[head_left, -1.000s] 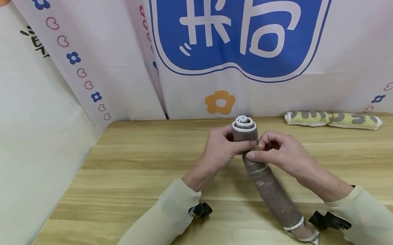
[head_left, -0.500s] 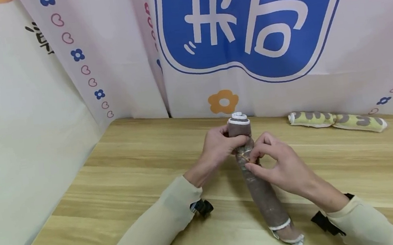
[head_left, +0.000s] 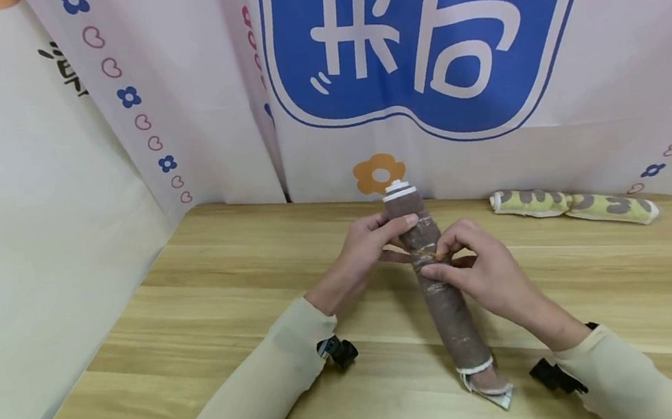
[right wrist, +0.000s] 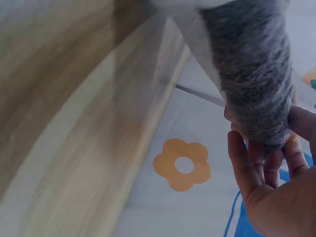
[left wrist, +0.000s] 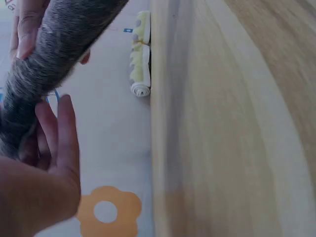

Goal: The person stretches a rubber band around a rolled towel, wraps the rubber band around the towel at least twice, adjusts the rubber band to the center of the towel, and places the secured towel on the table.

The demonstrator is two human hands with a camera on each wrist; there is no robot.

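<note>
A brown towel (head_left: 454,320), rolled into a long tube with white edging, is held up over the table in the head view, its spiral end pointing away. My left hand (head_left: 367,244) grips the far part, thumb on top and fingers behind. My right hand (head_left: 482,265) pinches a thin tan elastic band (head_left: 423,251) at the roll's middle. In the left wrist view, the left hand (left wrist: 54,163) curls beneath the grey-looking towel (left wrist: 54,49). In the right wrist view, the right hand (right wrist: 281,192) is at the towel's (right wrist: 256,74) lower end, and the band is hidden there.
A second rolled towel (head_left: 572,207), yellow-green with grey patterns and pinched in at its middle, lies along the back right of the wooden table (head_left: 198,308). Behind the table hangs a white printed cloth (head_left: 325,169) with a blue sign and an orange flower.
The brown towel's spiral end has moved farther away and slightly left. My left thumb has shifted up with it. My right fingers pulled the band toward me, then moved back up along the roll.
</note>
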